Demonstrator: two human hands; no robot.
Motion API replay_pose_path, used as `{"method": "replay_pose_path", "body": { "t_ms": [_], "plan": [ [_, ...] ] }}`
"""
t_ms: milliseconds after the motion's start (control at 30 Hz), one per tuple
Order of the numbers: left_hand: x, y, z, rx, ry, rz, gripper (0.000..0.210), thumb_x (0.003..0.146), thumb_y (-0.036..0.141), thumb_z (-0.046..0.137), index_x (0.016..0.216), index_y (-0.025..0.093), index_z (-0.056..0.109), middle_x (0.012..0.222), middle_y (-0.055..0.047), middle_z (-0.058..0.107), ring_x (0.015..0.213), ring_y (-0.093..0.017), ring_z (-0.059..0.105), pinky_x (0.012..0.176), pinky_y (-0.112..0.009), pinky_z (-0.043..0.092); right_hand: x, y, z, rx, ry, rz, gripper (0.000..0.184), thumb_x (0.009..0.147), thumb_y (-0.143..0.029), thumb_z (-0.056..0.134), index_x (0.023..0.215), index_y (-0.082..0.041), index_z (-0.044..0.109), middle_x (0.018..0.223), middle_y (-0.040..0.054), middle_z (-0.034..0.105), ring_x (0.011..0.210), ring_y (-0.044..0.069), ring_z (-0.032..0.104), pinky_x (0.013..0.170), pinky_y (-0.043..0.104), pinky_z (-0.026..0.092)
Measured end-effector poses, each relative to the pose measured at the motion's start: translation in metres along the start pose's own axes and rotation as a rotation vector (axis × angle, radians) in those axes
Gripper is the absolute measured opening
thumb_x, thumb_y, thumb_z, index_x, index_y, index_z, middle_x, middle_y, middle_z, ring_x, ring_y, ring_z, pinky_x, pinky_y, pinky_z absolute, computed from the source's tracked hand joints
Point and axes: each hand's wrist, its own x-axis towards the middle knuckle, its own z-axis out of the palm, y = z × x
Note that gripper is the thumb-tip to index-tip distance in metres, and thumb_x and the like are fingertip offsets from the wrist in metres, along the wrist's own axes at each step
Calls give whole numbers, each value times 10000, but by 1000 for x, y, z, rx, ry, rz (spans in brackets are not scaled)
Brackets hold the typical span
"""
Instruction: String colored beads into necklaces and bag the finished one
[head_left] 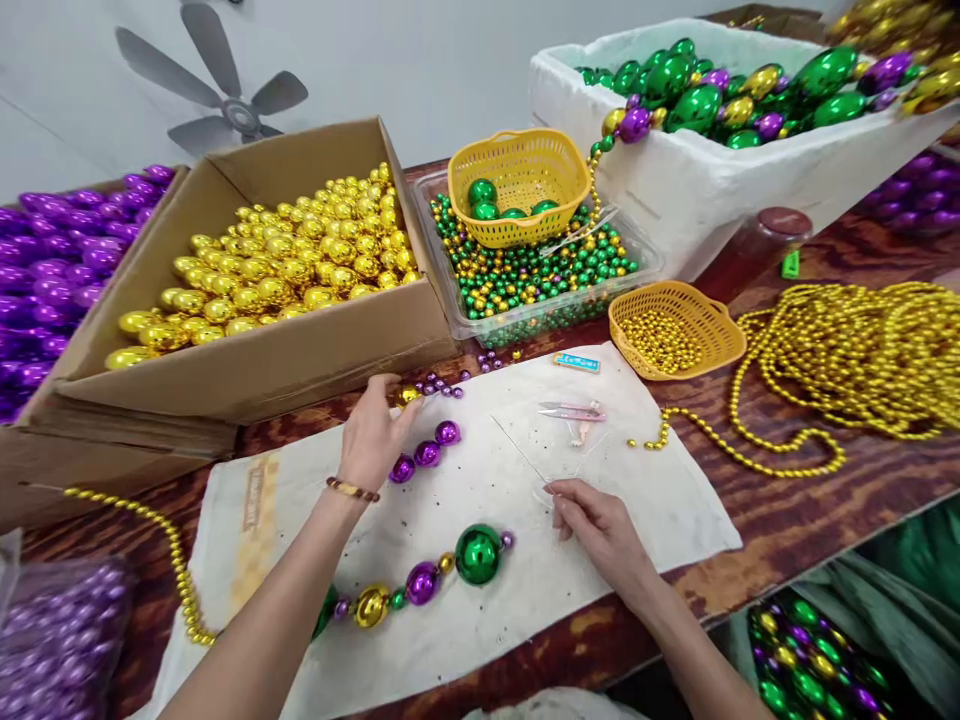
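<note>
My left hand (373,428) is at the front of the cardboard box, thumb and fingers closed round a shiny gold bead (409,397). Small purple beads (442,384) lie just beyond it, and a few larger purple beads (427,454) rest in a row beside it on the white cloth (480,490). A long thin needle (517,445) points up and left from my right hand (596,525), pinched between the fingertips. Thin thread shows near those fingers. Between my arms lies a strung line of beads with a large green ball (478,555); my left forearm hides part of it.
Gold beads fill a cardboard box (330,350). A clear tray (555,310) of small beads holds a yellow basket (517,230). Thread snips (571,411) lie on the cloth. At right are another basket (720,345), gold bead strands (862,360) and a foam box (750,185).
</note>
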Motion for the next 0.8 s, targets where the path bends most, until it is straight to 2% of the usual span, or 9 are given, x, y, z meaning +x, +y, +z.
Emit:
{"method": "replay_pose_path", "body": {
  "t_ms": [67,133,200,267,400,633,700,800],
  "plan": [
    [-15,15,-8,-501,-62,-130,344,823,400,654,1095,202,583,1018,-78,646,922,-229,610,771,-344,487,2,-5,2,24,3,-1,223,959,-283,475,1066,-157,624,702,-1,599,577,125,583,566,251,480],
    [-31,31,-15,-951,-192,-290,268,843,359,645,1063,209,606,989,-54,648,827,-173,609,695,-290,491,4,-11,5,46,-2,-1,218,958,-282,475,1062,-157,621,696,-3,602,575,123,582,564,247,480],
    [-47,42,-22,-1237,-262,-406,227,875,306,614,1074,198,627,1016,-56,642,815,-149,606,685,-266,496,5,-16,5,58,-28,-3,212,956,-283,483,1038,-162,636,685,-6,601,582,122,580,568,242,482],
    [-61,45,-30,-1378,-239,-483,218,897,282,583,1074,173,650,1050,-66,633,838,-147,606,711,-264,510,3,-19,2,55,-69,-6,199,948,-281,504,993,-168,661,676,-8,599,595,122,579,579,238,484],
    [-86,30,-46,-1457,-155,-591,294,918,268,545,1184,183,635,1062,-66,625,853,-162,611,730,-271,540,-7,-14,-8,26,-99,10,188,943,-276,523,962,-164,673,653,-11,591,586,120,569,571,232,473],
    [-137,12,-66,-1437,-147,-697,331,910,280,566,1223,185,619,1086,-79,620,767,-135,597,648,-235,537,-17,-3,-5,-5,-79,40,215,954,-304,496,1043,-157,624,649,-12,593,566,125,563,557,237,476],
    [-148,7,-79,-1379,-63,-692,337,887,261,597,1212,175,624,1074,-82,628,743,-132,596,621,-230,531,-17,-3,-2,-9,-96,36,219,953,-311,496,1068,-161,606,665,-12,593,584,127,571,572,237,481],
    [-164,-6,-105,-1321,144,-704,358,863,300,622,1199,179,631,1066,-88,647,781,-162,618,680,-277,556,-16,-1,-2,-52,-123,34,232,961,-331,488,1113,-180,578,705,-10,606,607,128,588,598,239,487]
  ]
}}
